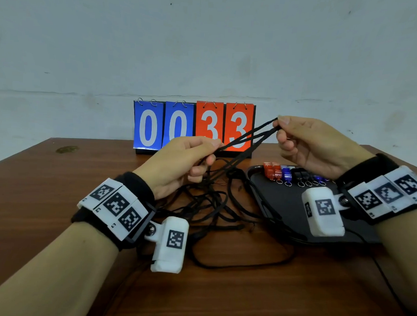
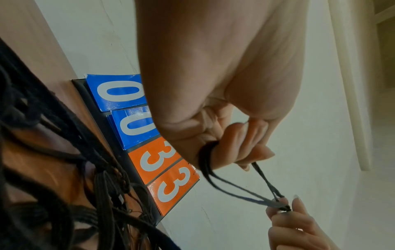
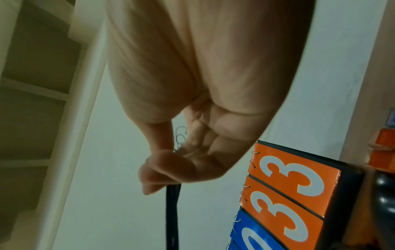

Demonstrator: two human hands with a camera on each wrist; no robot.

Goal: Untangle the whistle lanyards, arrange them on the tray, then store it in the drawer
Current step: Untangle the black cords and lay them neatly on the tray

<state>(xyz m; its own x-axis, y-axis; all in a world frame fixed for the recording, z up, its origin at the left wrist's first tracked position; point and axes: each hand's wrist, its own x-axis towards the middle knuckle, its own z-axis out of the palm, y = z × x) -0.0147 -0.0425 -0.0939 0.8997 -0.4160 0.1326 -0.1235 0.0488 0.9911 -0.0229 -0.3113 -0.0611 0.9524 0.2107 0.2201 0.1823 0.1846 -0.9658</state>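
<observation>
The right hand [image 1: 309, 143] grip is pinched on black lanyard strands [image 1: 247, 138] raised at 1 o'clock. The left hand [image 1: 178, 163] grip is curled round the same strands lower down. The rest of the lanyards lie tangled [image 1: 209, 206] on the counter [image 1: 44, 185]. At 3 o'clock the black tray [image 1: 285, 200] holds whistles [image 1: 286, 174] in a row.
</observation>
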